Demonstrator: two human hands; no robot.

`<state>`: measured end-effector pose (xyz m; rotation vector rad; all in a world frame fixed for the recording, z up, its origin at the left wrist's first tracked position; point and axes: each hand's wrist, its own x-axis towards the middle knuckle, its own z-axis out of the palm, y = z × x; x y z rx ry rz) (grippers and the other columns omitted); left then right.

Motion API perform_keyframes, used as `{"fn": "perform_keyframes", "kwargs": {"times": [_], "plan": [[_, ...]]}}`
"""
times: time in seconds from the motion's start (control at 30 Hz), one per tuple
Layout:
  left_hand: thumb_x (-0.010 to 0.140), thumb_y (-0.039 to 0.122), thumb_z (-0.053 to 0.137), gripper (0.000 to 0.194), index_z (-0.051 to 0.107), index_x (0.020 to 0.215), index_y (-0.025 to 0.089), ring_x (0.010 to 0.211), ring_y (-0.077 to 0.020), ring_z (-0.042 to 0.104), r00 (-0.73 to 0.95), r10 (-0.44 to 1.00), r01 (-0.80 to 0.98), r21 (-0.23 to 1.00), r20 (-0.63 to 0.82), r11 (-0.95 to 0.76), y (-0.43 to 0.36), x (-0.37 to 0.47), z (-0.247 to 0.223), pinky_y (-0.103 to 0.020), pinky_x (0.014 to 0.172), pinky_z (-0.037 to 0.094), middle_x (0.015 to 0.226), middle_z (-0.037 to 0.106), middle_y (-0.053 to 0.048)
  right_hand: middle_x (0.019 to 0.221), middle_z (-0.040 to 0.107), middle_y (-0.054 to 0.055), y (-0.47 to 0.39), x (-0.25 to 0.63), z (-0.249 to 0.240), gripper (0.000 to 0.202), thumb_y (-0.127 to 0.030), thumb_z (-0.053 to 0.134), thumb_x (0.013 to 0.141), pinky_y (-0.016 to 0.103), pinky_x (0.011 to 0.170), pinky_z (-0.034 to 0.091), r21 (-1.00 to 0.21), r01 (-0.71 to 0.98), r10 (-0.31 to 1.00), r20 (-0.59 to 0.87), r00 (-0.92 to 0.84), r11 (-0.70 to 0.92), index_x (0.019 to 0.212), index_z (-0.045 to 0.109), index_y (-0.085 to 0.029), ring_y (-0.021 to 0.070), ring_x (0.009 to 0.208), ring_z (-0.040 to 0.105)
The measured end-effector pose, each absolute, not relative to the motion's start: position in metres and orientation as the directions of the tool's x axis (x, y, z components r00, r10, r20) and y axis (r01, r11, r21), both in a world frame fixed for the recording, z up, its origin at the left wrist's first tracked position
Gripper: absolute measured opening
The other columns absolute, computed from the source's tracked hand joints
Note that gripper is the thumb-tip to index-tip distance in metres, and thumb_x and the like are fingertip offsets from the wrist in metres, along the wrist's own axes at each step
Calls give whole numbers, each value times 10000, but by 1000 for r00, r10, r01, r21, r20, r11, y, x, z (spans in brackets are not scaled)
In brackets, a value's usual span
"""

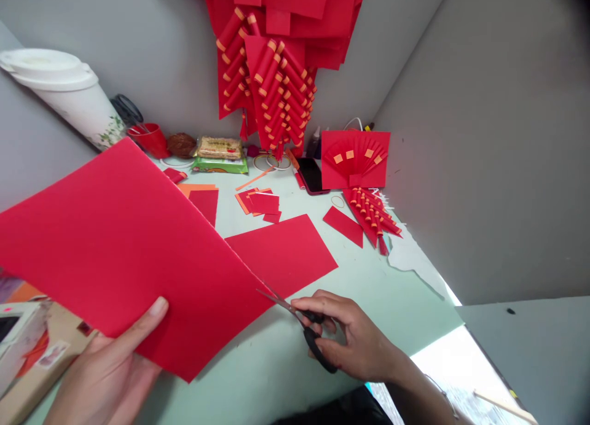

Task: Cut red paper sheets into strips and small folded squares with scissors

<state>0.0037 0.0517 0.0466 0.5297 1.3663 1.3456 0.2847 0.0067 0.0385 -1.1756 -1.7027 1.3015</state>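
My left hand [115, 363] grips a large red paper sheet [133, 247] by its lower edge, thumb on top and fingers underneath. The sheet is raised at a slant over the left part of the table. In my right hand [350, 333] are black-handled scissors [318, 345], their blades at the sheet's right corner. The blades look slightly apart. Beneath the raised sheet, a second red sheet [295, 253] lies flat on the pale green tabletop [258, 376].
Small red and orange paper pieces [262, 202], a phone [312, 175], packaged snacks [220, 155] and a red cup [150, 140] line the back. Red paper firecracker decorations [276, 93] hang on the wall. A white lidded cup [69, 96] stands at left; boxes [50, 357] lie below.
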Motion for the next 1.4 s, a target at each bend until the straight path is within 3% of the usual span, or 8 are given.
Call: {"fn": "perform_keyframes", "kwargs": {"times": [0.27,0.43,0.77,1.0,1.2,1.4], "plan": [[575,288,892,674,660,1202,367,1359,-323,450,-317,882,-337,911,-348,238,50,5,48,-323,817,604,1445,568,69,893,635,30,6,283,35,579,-64,578,751,255,611,435,-962,248,936,20,-351,114,1293,639,-259,149,734,540],[501,225,921,743,672,1188,361,1365,-320,440,-324,868,-374,894,-377,248,51,4,47,-298,859,580,1410,602,59,880,628,28,5,282,33,572,-63,585,750,252,614,436,-968,222,938,39,-344,122,1286,646,-252,147,735,544],[505,225,924,793,646,1231,381,1373,-333,427,-311,873,-380,891,-375,247,51,2,46,-334,855,591,1416,596,58,894,623,33,5,280,32,528,-87,593,788,264,600,407,-979,184,944,28,-329,93,1282,649,-265,147,717,514],[361,249,960,917,657,1217,376,1379,-380,404,-344,858,-380,892,-381,244,53,7,48,-367,810,606,1421,591,48,872,616,25,6,278,32,536,-60,599,776,246,569,390,-982,173,947,19,-321,78,1265,668,-268,131,677,494],[437,239,942,849,653,1224,374,1376,-357,417,-328,871,-378,896,-367,235,52,4,46,-353,841,590,1426,587,48,862,611,20,6,278,32,565,-40,594,754,227,545,383,-981,177,948,17,-317,77,1270,669,-258,114,645,483],[419,244,939,872,651,1231,383,1383,-366,405,-346,859,-382,893,-379,240,53,6,48,-341,810,603,1417,594,49,837,588,11,6,278,31,553,-45,601,763,222,554,391,-983,169,949,13,-314,69,1270,673,-254,110,647,486]]}}
